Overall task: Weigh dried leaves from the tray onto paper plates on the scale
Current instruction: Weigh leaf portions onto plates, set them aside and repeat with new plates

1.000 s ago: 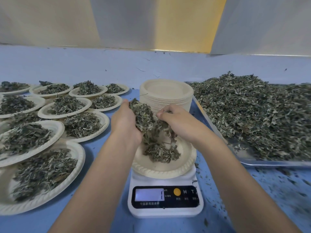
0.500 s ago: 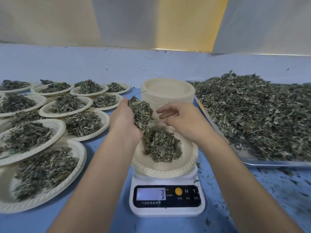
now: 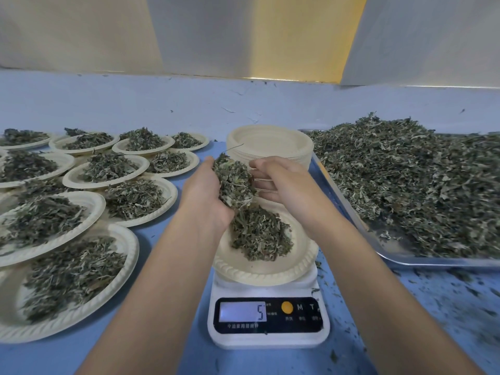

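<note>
Left hand point(image 3: 204, 197) cupping leaf clump point(image 3: 234, 182) over paper plate point(image 3: 261, 274) on scale point(image 3: 267, 340), right hand point(image 3: 282, 182) beside, display point(image 3: 242, 312) reading 5

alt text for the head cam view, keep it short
A person's left hand holds a clump of dried leaves over a paper plate of leaves on a white scale reading 5, right hand beside the clump. Filled plates lie left, a leaf-heaped tray right.

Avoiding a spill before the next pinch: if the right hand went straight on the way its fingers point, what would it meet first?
The clump of dried leaves gripped in the left hand, just beyond the fingertips of the right hand, above the paper plate. Whether they touch is unclear.
</note>
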{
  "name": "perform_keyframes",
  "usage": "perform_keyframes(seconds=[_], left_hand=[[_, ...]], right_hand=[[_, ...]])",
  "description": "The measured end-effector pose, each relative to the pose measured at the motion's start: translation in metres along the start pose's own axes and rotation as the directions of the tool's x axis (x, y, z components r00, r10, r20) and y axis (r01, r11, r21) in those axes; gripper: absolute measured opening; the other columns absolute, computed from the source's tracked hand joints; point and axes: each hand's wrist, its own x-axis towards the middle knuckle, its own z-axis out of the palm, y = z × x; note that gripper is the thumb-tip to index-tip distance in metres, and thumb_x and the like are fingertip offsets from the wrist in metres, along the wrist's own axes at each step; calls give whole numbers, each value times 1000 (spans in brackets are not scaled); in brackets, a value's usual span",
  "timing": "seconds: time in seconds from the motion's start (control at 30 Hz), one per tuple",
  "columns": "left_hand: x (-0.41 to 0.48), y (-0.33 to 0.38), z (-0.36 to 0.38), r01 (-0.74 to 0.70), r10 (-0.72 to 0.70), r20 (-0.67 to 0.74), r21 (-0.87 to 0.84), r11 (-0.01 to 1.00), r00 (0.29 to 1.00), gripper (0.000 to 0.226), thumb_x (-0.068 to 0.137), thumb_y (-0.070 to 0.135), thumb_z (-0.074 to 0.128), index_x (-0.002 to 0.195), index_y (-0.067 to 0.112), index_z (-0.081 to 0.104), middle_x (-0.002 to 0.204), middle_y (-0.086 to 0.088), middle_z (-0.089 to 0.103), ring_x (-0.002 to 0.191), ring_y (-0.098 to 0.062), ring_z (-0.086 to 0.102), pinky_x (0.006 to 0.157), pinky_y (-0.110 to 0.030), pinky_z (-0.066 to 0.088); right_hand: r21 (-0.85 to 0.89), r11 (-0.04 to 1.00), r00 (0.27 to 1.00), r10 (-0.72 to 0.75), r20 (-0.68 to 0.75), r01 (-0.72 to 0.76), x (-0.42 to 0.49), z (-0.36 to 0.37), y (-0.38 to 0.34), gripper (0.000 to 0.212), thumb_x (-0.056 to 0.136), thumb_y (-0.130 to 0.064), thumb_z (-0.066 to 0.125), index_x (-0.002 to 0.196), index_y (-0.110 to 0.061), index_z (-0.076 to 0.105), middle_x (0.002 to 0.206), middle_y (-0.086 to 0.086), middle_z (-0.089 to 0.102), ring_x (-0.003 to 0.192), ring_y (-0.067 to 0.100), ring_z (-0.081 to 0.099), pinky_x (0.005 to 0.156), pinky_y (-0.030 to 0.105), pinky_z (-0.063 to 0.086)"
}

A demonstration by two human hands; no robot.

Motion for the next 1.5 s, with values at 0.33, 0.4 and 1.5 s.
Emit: perform_keyframes(seconds=[0.33, 0.4, 1.5], left_hand=[[-9, -4, 1, -207, 208, -186, 29, 978, 960, 24, 99, 28, 45, 83, 15, 57, 94, -11, 68, 93, -32, 67, 83, -54, 53], [-9, -7, 2, -228, 235, -199, 57, 972, 951, 23, 99, 30, 44, 88, 15, 58, 94, -9, 67, 94, -30, 67, 86, -50, 53], [9, 5, -16, -118, 106, -230, -42, 992, 967, 40, 99, 38, 42, 130, 16, 53, 104, -2, 65, 65, -19, 62, 39, -27, 49]], right_hand=[[100, 995, 986, 2, 168, -20, -9, 6, -7, 14, 89, -23, 65, 102, -22, 63, 94, -3, 65, 69, -2, 65, 74, 25, 59], [48, 998, 985, -45, 165, 38, -8, 9, -5, 23, 83, -18, 72, 104, -24, 64, 94, -5, 63, 82, 0, 63, 79, 27, 58], [-469, 881, 972, 161, 172, -63, -5, -15, 1, 14, 72, -26, 79, 84, -21, 77, 85, -2, 73, 91, 15, 66, 91, 36, 52]])
